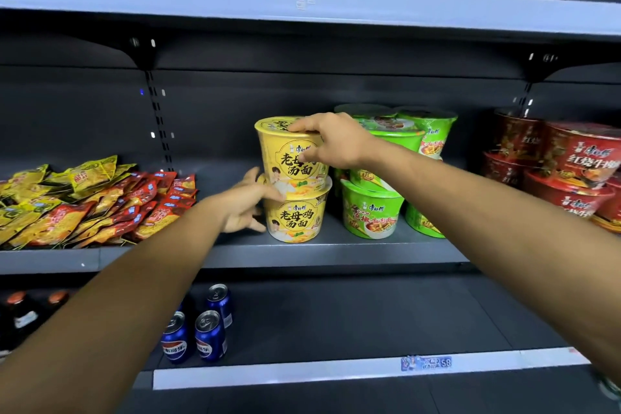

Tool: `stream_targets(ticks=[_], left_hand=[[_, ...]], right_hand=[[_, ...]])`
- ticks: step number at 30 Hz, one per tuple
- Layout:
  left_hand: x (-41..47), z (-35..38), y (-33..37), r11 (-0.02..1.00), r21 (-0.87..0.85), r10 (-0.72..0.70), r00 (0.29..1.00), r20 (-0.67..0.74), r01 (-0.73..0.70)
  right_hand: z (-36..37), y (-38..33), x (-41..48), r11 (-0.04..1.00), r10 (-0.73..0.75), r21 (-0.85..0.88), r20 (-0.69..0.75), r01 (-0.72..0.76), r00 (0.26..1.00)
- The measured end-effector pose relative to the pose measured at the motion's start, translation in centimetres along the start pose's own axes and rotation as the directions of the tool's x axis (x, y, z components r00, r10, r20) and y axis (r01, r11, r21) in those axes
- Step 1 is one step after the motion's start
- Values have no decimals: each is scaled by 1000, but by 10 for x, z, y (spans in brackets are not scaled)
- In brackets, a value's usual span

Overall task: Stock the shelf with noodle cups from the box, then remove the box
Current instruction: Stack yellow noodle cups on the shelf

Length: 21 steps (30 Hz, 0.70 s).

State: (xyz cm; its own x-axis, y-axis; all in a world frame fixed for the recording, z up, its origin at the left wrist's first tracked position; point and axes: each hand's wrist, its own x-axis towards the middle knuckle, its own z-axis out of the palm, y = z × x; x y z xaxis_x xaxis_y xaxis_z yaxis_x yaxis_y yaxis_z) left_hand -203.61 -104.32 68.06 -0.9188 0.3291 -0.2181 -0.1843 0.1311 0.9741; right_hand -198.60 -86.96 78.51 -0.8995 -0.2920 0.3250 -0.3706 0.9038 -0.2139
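Yellow noodle cups stand two high on the middle shelf [336,252]. The top cup [285,158] sits on the lid of the lower cup [297,217], just left of a stack of green cups [373,212].

The right hand [332,141] has its grip clamped on the top cup, fingers hooked over the lid rim and thumb on the front wall. The left hand [248,205] has its grip apart, fingers laid against the lower cup's left side as a brace. The box is out of view.

**What could go wrong from here**
- **Toppling:** the top cup looks set a little to the left of the one beneath. If the right hand lets go before the base is seated square on the lid, it could tip forward off the shelf edge.
- **Sliding:** the lower cup is light and its film wrap is probably slick. A sideways nudge from the left hand could skate it into the green cups and upset both stacks.
- **Drag on release:** fingers curled over the rim may catch the lid as they pull away and tug the cup along.
- **Arm sweep:** the left forearm passes close over the loose packets [84,202], and cans [201,329] stand on the shelf below. A careless pull back could knock either.

The red cups [571,158] at far right are well clear.
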Motion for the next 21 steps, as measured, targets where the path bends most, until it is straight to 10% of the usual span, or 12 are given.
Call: stream_targets(ticks=[15,21], left_hand=[[21,24,-6,997,35,77,996,-39,-75],[43,7,-2,997,71,35,945,-325,-13]], right_hand=[[-8,16,-7,1000,16,-23,-44,-17,999],[-10,17,-4,1000,12,-4,-62,-12,998]])
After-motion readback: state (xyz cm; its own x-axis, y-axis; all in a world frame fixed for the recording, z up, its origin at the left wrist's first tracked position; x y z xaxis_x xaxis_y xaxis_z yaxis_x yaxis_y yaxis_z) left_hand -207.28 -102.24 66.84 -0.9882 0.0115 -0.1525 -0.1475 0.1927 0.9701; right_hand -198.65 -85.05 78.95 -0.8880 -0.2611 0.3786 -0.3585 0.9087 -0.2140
